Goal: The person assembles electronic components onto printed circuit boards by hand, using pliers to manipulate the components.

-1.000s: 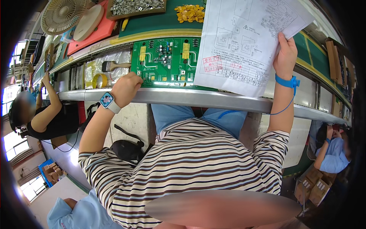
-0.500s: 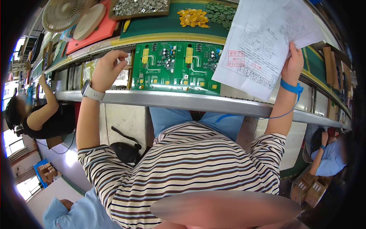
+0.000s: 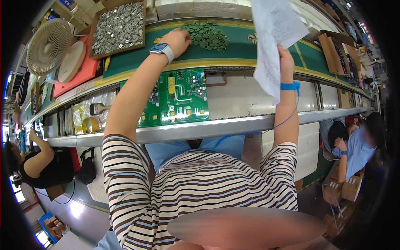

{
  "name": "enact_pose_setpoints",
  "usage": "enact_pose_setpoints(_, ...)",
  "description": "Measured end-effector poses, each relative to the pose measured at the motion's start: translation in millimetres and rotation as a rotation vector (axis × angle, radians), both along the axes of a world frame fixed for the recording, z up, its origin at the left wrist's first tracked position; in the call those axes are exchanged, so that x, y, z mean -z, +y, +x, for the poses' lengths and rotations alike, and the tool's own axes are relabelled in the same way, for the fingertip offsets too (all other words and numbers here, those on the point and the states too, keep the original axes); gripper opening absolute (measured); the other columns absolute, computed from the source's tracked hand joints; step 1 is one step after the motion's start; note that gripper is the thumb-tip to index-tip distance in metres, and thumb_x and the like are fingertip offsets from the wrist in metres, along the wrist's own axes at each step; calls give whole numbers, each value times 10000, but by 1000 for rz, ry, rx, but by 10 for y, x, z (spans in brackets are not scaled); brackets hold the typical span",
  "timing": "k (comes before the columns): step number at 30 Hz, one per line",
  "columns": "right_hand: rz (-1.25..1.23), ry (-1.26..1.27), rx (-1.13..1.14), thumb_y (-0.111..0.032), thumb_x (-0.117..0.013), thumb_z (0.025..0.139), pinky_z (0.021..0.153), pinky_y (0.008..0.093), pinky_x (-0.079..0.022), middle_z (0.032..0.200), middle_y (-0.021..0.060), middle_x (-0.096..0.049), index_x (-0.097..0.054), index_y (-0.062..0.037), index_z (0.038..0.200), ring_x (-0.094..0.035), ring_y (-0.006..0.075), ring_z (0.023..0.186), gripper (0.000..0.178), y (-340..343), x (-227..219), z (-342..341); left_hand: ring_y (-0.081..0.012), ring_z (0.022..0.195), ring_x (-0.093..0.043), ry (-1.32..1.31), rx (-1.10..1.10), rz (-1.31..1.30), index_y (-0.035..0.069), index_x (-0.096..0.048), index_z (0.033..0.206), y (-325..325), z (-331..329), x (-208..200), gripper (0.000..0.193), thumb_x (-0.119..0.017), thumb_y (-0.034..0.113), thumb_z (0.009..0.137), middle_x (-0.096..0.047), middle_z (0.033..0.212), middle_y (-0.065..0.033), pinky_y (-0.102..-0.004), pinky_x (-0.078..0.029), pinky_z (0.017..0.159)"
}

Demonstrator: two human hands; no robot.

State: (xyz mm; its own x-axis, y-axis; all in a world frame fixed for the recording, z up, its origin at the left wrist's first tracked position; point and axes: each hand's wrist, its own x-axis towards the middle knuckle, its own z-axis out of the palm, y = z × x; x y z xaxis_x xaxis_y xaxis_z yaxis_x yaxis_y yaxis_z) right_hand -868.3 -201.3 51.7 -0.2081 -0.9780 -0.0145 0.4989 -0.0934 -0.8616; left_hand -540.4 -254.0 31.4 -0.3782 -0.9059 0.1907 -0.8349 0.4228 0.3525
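Paper sheets (image 3: 268,54): held up on the right of the head view, in front of the green mat; turned partly edge-on, lower corner hanging over the pale surface, short of the front rail.
Right hand (image 3: 286,64): closed on the right edge of the paper, pinching it between thumb and fingers; blue strap (image 3: 289,86) around the wrist.
Left hand (image 3: 177,41): over the green mat (image 3: 237,50), fingers curled downward, just left of the green discs; fingertips mostly hidden, so cannot tell whether together, apart or clamped on anything.
Yellow discs (image 3: 157,41): largely hidden behind the left hand, only a few showing at its left.
Green discs (image 3: 208,37): heaped just right of the left hand, with a broad band of mat between heap and paper.
Circuit board (image 3: 185,98): flat behind the front rail (image 3: 233,125), left part crossed by the left forearm; right edge in plain sight.
Pale surface (image 3: 237,93): stretching from the board's right edge to beneath the paper, leaving sideways room there.
Box (image 3: 144,25): filled with small metal parts (image 3: 118,31), right wall near the left hand.
Brush (image 3: 98,108): left of the left forearm, near a yellow tape roll (image 3: 88,125).
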Motion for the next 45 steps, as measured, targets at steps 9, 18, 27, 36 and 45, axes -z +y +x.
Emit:
enact_pose_setpoints(9, -15, -14, -60, -71, -419, 898, 889, 340, -441, 1140, 154, -543, -442, 67, 1163, -542, 245, 1022, 299, 46, -42, 129, -350, 879, -557, -204, -34, 53, 37, -550, 923, -129, -124, 84, 203, -597, 180, 787, -587, 937, -162, -415, -449, 762)
enact_pose_setpoints(18, -6, -39, -60, -85, -429, 900, 884, 340, -444, 1136, 143, -550, -460, 47, 1153, -543, 233, 1026, 287, 79, 3, 131, -296, 795, -597, 261, 184, -33, 58, -573, 1022, 470, 124, -89, 221, -560, 138, 816, -616, 852, -138, -357, -474, 708)
enact_pose_setpoints(27, -31, -6, -83, -102, -474, 890, 858, 315, -457, 1099, 125, -569, -484, 36, 1124, -562, 208, 985, 271, 62, 88, 108, -214, 679, -599, 157, -55, 439, 36, -572, 959, 1655, 548, -348, 178, -587, 68, 785, -606, 753, -117, -304, -474, 623)
enact_pose_setpoints(36, -20, 22, -39, -93, -480, 885, 858, 311, -456, 1101, 114, -576, -502, 23, 1120, -563, 206, 984, 263, 108, 16, 180, -294, 709, -614, -30, 109, 223, 16, -591, 950, 1706, 579, -150, 190, -603, 48, 763, -617, 784, -160, -349, -492, 628)
enact_pose_setpoints(45, -58, 20, -49, -101, -472, 900, 843, 296, -467, 1095, 115, -579, -488, 26, 1131, -575, 191, 970, 264, 88, 54, 143, -300, 719, -613, -26, 126, 228, 18, -597, 940, 1695, 534, -149, 182, -599, 54, 762, -625, 792, -153, -357, -492, 639)
